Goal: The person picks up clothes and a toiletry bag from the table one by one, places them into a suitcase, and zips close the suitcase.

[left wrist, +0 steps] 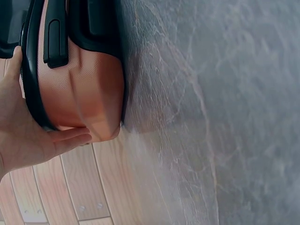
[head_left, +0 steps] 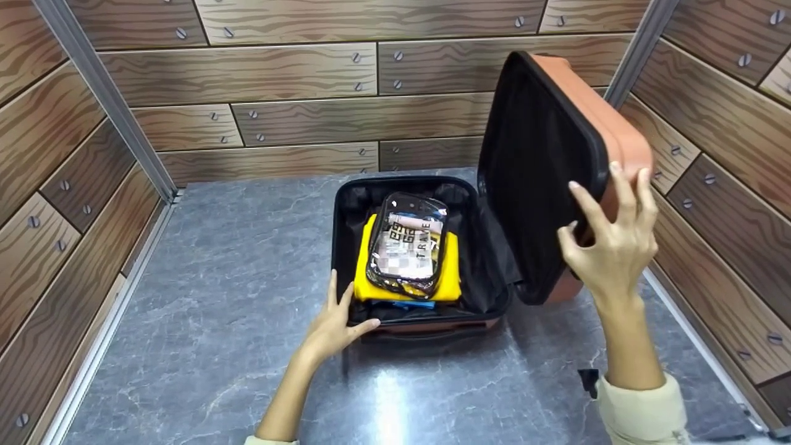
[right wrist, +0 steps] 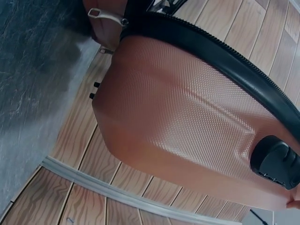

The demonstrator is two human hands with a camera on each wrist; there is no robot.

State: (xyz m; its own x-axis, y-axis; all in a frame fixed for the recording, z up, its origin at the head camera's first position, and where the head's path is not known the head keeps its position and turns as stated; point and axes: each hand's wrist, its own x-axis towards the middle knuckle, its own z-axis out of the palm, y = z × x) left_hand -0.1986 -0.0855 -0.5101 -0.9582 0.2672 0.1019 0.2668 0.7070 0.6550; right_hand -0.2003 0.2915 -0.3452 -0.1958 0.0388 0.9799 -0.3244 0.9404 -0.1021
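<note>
Between Left Hand (head_left: 334,330) and Right Hand (head_left: 618,244): Suitcase (head_left: 432,321) with Raised Lid (head_left: 544,179)

Beyond and to the right of the left hand, the suitcase base lay flat on its back shell. The left hand was spread at the near left corner: the thumb lay over the black rim, and the fingers reached along the side of the orange shell. The lid stood tilted upright on the right side of the base. The right hand gripped its near edge with bent, spread fingers, thumb and index finger toward the dark lining, other fingertips on the orange outer face.

Just beyond the left hand, a yellow item (head_left: 454,266) sat inside the base, with a clear pouch (head_left: 408,244) with black edging and printed lettering resting on top. A blue item (head_left: 415,305) showed under the near edge of the yellow item, close to the left thumb. Near the left fingers, a black handle (left wrist: 56,42) was mounted on the shell.

Beneath both hands extended a grey marbled surface (head_left: 235,278). Well beyond the hands stood wood-patterned panels (head_left: 296,71). Below the right hand, a pale sleeve (head_left: 642,408) covered the forearm.
</note>
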